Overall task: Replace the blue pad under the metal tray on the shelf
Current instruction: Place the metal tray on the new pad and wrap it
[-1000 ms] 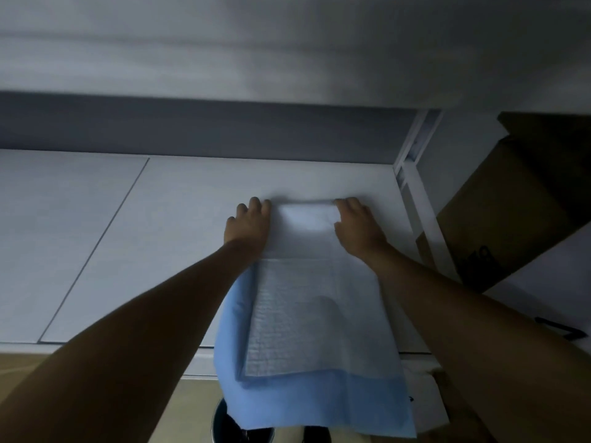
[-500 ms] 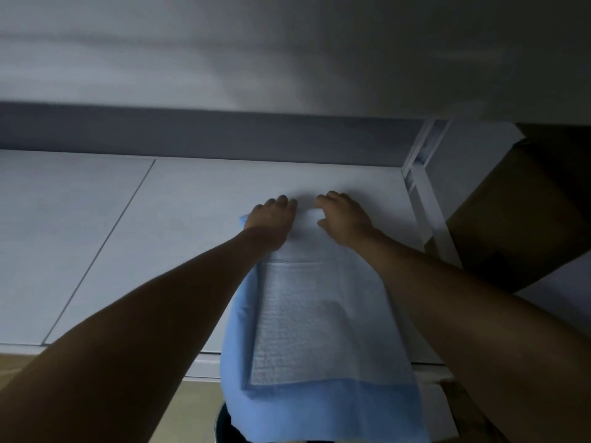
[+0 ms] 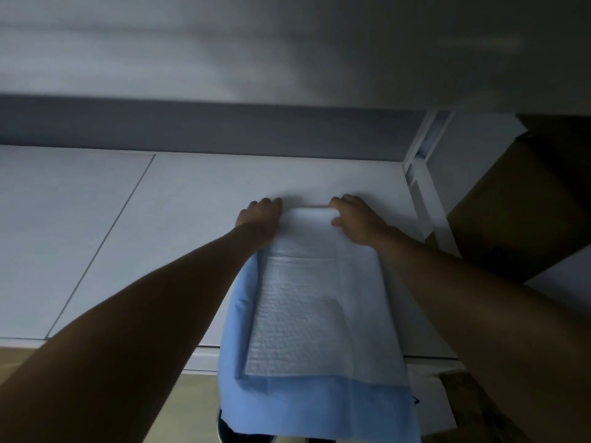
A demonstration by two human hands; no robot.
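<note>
**Two hands on the far edge of the pad**

Both arms are stretched forward over the shelf (image 3: 192, 219), palms down. Left hand (image 3: 260, 217) is at the pad's far left corner, fingers curled over the edge. Right hand (image 3: 356, 220) is at the far right corner, fingers bent and pressing on the pad, thumb tucked inward on top of it. The hands sit apart, with the pad's far edge showing between them. Can't tell if they're actually pinching the material or just flat on it.

The pad (image 3: 307, 308) lies lengthwise on the right part of the shelf, near the white upright (image 3: 427, 199). It's white and quilted on top with a blue backing showing along the left side and front. The near end hangs off the shelf's front lip. A brown box (image 3: 524, 199) sits past the upright on the right.
</note>
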